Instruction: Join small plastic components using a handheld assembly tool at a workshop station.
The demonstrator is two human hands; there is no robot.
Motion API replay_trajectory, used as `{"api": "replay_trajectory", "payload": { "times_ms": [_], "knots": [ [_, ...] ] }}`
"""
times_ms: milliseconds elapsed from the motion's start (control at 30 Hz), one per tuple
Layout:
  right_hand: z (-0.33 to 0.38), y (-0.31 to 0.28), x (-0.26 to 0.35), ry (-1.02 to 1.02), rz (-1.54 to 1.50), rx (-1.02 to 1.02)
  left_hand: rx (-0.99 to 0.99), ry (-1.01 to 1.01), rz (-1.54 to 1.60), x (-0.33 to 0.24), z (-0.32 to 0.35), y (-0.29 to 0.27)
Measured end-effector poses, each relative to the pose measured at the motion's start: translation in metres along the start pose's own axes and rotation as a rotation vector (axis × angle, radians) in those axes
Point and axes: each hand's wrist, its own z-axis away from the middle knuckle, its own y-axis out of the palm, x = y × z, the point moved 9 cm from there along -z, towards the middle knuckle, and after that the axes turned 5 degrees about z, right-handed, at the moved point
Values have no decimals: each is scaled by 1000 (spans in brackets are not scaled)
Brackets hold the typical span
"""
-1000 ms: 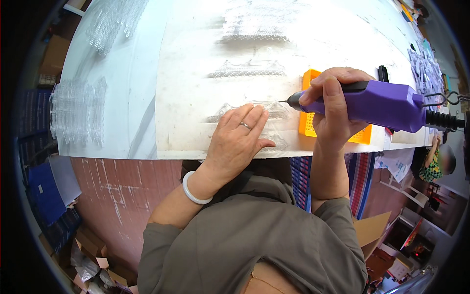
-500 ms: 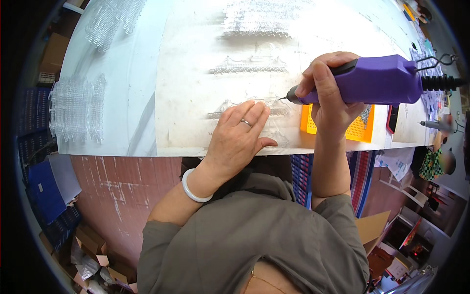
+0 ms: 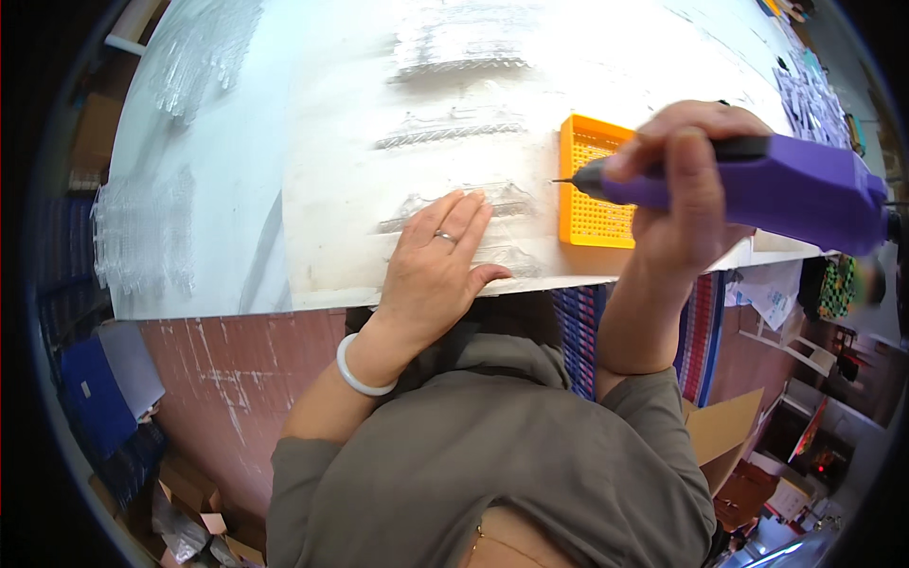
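Observation:
My left hand (image 3: 431, 251) lies with fingers stretched out, pressing on a clear plastic strip (image 3: 511, 204) with a zigzag edge near the table's front. A ring and a white bangle are on that hand and wrist. My right hand (image 3: 696, 185) is wrapped round a purple electric screwdriver (image 3: 810, 185), held sideways with its thin bit pointing left. The bit's tip hovers by the left wall of a yellow perforated basket (image 3: 566, 204), apart from the strip. What the basket holds is mostly hidden behind my right hand. A second clear strip (image 3: 450, 133) lies just beyond.
A stack of clear strips (image 3: 464, 43) stands at the back of the white table (image 3: 331, 189). More clear pieces (image 3: 147, 232) are heaped at the left. Papers (image 3: 814, 104) lie at the far right, and an open cardboard box (image 3: 724, 426) stands below the table.
My right hand has drawn the screwdriver rightward, off the strip and over to the basket. My left hand stays on the strip. The whole view has shifted slightly.

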Motion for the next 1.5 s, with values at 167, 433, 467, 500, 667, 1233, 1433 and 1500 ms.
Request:
{"api": "replay_trajectory", "payload": {
  "times_ms": [167, 433, 467, 500, 667, 1233, 1433, 1500],
  "knots": [
    [19, -58, -2, 79, 148, -172, 21, 24, -42, -3, -3, 5],
    [50, -67, -4, 176, 128, -198, 58, 2, -157, -8, -2, 11],
    [50, -66, -3, 177, 128, -204, 61, -18, -201, -9, -1, 12],
    [50, -64, -3, 190, 158, -187, 62, -37, -244, -8, 0, 12],
    [53, -65, -5, 202, 214, -172, 55, -8, -298, -7, 4, 14],
    [53, -56, -10, 187, 176, -47, 18, -5, -300, -8, 9, 15],
    [54, -52, -9, 166, 283, -31, 6, -22, -251, -3, 11, 14],
    [50, -49, -2, 147, 280, -52, 5, -12, -218, -3, 12, 12]
  ]
}}
